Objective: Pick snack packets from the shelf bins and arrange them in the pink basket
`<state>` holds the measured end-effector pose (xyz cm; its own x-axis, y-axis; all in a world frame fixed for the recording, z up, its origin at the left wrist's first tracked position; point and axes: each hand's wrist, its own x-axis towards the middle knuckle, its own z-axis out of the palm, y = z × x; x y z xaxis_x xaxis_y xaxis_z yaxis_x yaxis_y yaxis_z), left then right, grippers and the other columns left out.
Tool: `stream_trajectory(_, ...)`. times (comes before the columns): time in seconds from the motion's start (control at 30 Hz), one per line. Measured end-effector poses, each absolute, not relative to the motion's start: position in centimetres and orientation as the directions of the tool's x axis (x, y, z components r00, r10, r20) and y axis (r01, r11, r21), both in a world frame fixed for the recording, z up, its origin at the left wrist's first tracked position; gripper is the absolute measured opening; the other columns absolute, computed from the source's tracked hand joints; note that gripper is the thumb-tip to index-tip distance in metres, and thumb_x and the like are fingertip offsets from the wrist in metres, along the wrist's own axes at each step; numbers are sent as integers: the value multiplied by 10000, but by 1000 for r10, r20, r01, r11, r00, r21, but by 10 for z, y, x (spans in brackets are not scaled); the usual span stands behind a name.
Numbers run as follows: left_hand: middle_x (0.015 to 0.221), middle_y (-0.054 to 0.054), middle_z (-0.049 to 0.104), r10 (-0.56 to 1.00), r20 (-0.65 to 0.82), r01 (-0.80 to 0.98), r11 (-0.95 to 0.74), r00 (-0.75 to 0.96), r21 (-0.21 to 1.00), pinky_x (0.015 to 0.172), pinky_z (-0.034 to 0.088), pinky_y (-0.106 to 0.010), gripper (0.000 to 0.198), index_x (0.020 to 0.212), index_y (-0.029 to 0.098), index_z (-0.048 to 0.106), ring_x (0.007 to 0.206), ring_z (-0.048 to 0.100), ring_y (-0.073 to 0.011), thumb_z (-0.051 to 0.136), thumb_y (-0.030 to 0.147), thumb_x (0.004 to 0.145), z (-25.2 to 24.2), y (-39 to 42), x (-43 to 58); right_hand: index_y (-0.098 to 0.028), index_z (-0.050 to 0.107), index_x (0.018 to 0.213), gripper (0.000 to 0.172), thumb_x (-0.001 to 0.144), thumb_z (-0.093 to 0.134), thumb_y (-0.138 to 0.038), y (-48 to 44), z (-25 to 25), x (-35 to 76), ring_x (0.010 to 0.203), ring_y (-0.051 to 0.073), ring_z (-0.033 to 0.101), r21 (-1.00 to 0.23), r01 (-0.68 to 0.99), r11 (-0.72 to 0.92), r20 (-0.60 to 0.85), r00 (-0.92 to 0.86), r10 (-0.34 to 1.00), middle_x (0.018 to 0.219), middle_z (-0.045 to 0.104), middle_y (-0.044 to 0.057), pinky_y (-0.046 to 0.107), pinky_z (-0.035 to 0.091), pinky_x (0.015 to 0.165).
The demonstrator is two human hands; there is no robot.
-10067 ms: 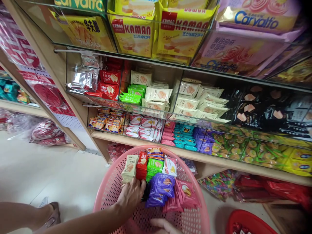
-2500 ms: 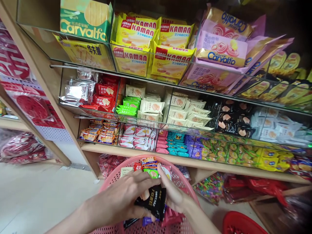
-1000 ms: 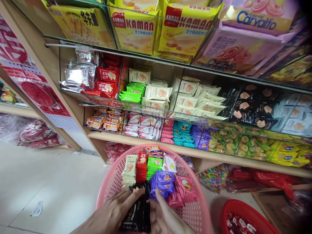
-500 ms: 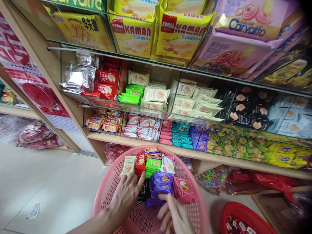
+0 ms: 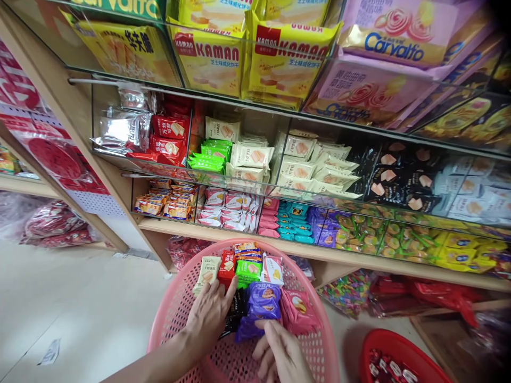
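Observation:
A pink perforated plastic basket [image 5: 159,319] holds wrapped snack packets in neat groups. My left hand [image 5: 207,314] lies over the black packets [image 5: 235,311], fingers stretched out; its fingertips reach the cream packets [image 5: 207,274] and the red packets [image 5: 227,266]. My right hand [image 5: 281,348] hovers by the purple cookie packets [image 5: 264,300], index finger extended, other fingers loosely curled, nothing visibly held. Whether that index finger touches the purple wrappers I cannot tell. Green packets [image 5: 248,269], white packets [image 5: 272,269], orange packets [image 5: 247,250] and pink packets [image 5: 297,308] fill the far side.
Shelves with clear dividers face me, stocked with cream cake packets [image 5: 251,155], teal packets [image 5: 295,223] and yellow KAMAN wafer bags [image 5: 287,58]. A red tub [image 5: 395,340] of small wrapped sweets stands at right. A paper scrap [image 5: 50,352] lies on the floor.
The view has shifted slightly, so the shelves and basket sit a little further left. My left index finger has slid forward toward the green packets. My right hand has hardly moved.

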<state>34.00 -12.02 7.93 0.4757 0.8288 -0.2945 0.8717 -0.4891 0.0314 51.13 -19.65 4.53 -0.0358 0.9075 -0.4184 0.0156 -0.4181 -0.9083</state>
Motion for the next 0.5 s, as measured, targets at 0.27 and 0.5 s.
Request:
stream_trajectory(0.27,1263,-162,540,840,-302,883,-469,451,15,1092,298,-456,682,1440,104,179,1254,415,-293,426,81,804,81,-123,342,-141,560,1015,630,768,445,-709,-196,37,511,397,86,544,-919,62,-389,-393,-69,917,629,608,14,152,338,326)
stream_trajectory(0.5,1342,-153,498,863,-247,897,-430,441,101,1099,282,-494,754,1430,146,236,1280,390,-312,595,198,770,84,-122,341,-137,616,930,644,755,435,-730,-192,20,510,380,106,542,-955,107,-278,-281,-18,959,538,645,57,196,339,391)
